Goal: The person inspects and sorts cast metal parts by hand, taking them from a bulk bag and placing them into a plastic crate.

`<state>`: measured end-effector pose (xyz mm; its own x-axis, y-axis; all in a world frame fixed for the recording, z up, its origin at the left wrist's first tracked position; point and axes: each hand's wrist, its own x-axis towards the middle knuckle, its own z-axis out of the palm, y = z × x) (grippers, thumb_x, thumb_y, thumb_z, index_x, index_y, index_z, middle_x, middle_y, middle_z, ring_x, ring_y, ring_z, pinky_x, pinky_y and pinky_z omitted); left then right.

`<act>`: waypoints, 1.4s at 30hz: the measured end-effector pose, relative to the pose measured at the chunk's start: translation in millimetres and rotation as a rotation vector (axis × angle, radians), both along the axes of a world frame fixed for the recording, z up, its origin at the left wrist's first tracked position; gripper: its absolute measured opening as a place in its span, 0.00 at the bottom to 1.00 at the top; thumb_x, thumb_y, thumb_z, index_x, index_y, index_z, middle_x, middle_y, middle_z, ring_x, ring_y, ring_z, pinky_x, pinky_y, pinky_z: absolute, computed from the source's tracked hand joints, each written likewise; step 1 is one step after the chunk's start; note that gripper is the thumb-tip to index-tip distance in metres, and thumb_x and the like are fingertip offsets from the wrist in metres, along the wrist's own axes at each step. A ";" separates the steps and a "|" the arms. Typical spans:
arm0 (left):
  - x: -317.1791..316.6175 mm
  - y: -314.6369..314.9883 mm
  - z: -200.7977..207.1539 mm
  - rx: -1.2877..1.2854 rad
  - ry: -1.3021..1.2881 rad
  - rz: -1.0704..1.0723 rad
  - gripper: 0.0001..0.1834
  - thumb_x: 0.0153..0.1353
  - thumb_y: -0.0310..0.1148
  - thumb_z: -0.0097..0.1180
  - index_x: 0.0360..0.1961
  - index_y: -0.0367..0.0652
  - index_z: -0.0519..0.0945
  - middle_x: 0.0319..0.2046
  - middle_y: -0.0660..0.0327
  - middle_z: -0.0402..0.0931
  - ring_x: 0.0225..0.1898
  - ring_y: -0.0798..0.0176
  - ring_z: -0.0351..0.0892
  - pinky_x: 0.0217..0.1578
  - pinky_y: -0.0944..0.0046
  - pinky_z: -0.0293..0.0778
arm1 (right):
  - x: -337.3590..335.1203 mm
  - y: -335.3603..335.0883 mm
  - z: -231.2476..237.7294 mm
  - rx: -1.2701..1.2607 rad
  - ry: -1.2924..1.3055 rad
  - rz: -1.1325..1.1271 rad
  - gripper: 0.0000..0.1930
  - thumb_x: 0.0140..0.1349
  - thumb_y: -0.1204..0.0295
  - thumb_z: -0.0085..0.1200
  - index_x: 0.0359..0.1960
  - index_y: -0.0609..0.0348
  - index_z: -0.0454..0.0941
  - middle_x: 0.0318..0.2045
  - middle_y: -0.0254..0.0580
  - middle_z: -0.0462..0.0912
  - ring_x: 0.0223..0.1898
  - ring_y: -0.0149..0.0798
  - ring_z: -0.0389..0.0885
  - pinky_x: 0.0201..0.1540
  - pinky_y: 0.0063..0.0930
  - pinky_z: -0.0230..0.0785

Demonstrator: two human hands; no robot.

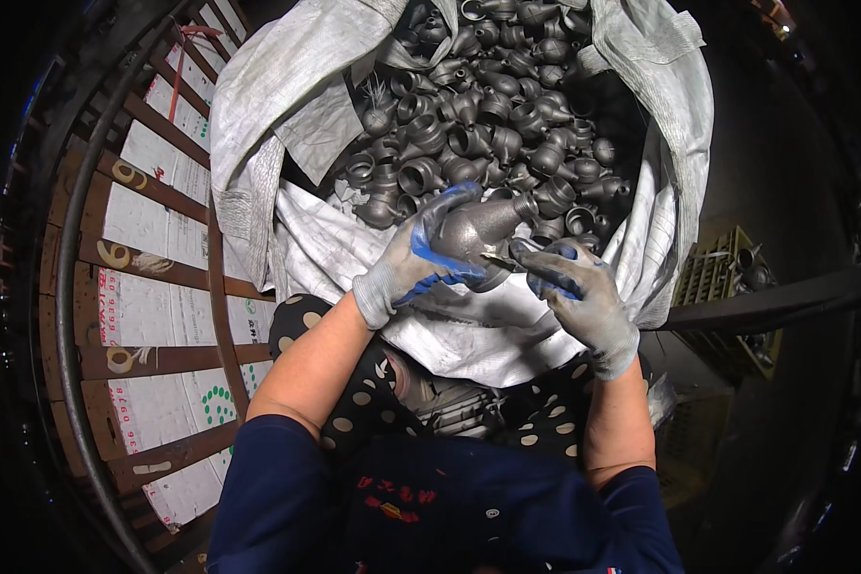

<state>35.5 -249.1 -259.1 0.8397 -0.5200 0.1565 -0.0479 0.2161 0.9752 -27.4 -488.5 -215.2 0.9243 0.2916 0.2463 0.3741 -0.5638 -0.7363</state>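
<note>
My left hand (413, 256), in a grey glove with blue coating, is closed around a grey metal casting (476, 230). This casting has a rounded body and a narrower threaded neck, which points up and to the right. My right hand (580, 285), gloved alike, is beside the casting with its fingers bent together. They pinch a small thin blade-like tool (496, 260), whose tip meets the casting's lower right side. The tool's handle is hidden in the fingers. Beyond both hands lies a heap of similar castings (478, 115).
A large white woven sack (268, 86) with rolled-down edges surrounds the heap, its front folds reaching my lap. On the left stands a brown slatted rack (153, 258) with white cartons behind it. At right are a yellow plastic crate (713, 277) and a dark bar (765, 308).
</note>
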 end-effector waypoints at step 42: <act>-9.0 -7.8 11.9 -0.878 0.779 -0.240 0.32 0.64 0.45 0.47 0.65 0.41 0.58 0.59 0.48 0.65 0.58 0.49 0.68 0.49 0.47 0.76 | 10.4 11.7 -21.5 1.120 0.528 -0.145 0.19 0.68 0.66 0.41 0.56 0.66 0.68 0.38 0.34 0.77 0.23 0.20 0.65 0.20 0.09 0.57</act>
<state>26.5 -256.8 -247.2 0.7621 -0.6468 0.0288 0.6230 0.7447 0.2394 -17.0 -476.8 -236.7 0.9919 0.0482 -0.1178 -0.1267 0.4593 -0.8792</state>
